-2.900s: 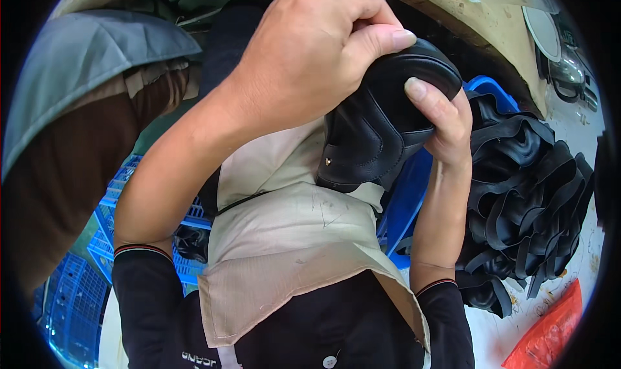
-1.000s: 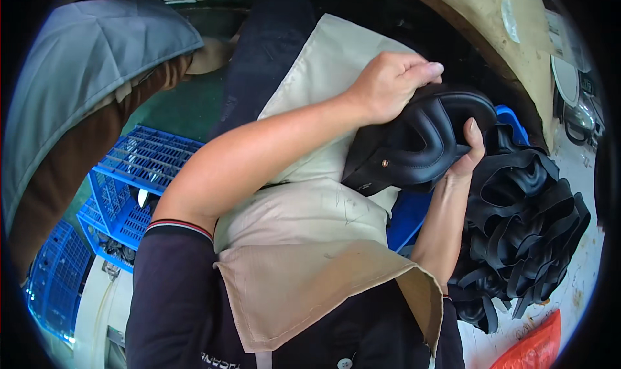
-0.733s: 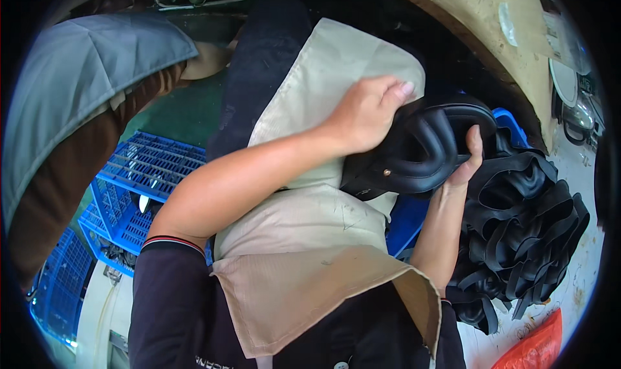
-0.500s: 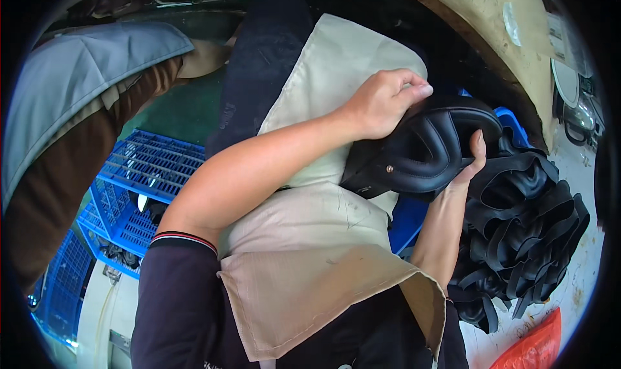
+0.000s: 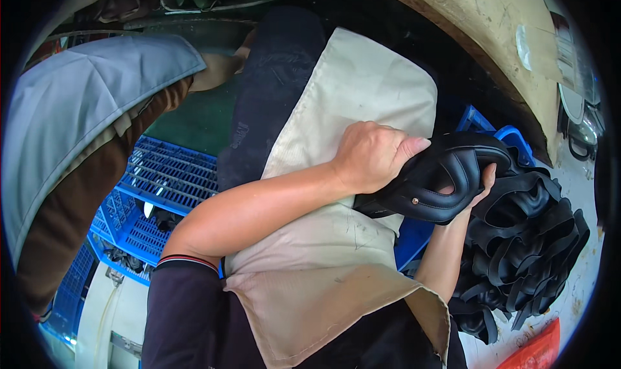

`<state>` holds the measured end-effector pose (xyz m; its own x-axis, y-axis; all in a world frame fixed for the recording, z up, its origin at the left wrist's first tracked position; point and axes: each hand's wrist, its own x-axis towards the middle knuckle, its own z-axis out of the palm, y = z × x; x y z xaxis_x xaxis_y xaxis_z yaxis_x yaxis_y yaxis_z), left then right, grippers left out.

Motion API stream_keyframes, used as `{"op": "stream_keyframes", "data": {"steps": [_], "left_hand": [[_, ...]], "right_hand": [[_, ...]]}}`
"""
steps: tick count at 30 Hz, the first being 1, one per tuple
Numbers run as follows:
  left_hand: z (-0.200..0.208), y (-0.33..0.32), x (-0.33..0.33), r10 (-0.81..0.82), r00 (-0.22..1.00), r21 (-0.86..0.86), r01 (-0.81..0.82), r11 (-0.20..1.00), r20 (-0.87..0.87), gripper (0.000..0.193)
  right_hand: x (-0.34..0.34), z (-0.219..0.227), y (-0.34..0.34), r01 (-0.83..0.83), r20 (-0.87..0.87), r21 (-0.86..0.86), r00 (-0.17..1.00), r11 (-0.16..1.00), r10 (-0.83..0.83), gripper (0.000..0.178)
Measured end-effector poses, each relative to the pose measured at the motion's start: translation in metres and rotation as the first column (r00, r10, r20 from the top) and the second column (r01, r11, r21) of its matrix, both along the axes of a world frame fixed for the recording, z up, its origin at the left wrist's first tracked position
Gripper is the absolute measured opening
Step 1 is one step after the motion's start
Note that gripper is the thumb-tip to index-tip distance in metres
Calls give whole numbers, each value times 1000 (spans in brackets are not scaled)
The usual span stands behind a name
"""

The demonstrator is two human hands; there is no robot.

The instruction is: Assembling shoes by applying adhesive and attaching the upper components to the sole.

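Note:
Over my lap I hold a black leather shoe upper (image 5: 430, 199) with stitched curved bands, an opening in its side and a small brass-coloured stud. My left hand (image 5: 375, 155) is closed at its left edge, the thumb stretched along the top rim and the other fingers curled under, partly hidden. From the right, my right hand (image 5: 480, 194) grips it: the thumb shows at the outer side, and a bit of finger shows through the opening. Beside my right forearm lies a heap of similar black uppers (image 5: 524, 246) with loose curling strips.
A beige apron (image 5: 323, 291) covers my lap. Blue plastic crates (image 5: 168, 175) stand at the left, near a person in a grey apron (image 5: 97, 78). A tan curved board (image 5: 491, 45) rises at the far right. A red plastic bag (image 5: 533, 349) lies near right.
Both hands and the shoe upper have come lower in the picture, partly with a shift of the view. My left hand has turned, its fingers now more curled against the upper's edge.

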<state>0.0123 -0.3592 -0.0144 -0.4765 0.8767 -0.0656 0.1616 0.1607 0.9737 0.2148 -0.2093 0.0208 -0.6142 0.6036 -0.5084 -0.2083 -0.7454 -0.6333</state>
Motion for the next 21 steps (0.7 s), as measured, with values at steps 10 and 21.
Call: {"op": "stream_keyframes", "data": {"steps": [10, 21], "left_hand": [[-7, 4, -17, 67, 985, 77, -55, 996, -160, 45], [34, 47, 37, -109, 969, 149, 77, 986, 220, 39]], "right_hand": [[0, -12, 8, -77, 25, -70, 997, 995, 79, 68], [-10, 25, 45, -430, -404, 239, 771, 871, 492, 73]]}}
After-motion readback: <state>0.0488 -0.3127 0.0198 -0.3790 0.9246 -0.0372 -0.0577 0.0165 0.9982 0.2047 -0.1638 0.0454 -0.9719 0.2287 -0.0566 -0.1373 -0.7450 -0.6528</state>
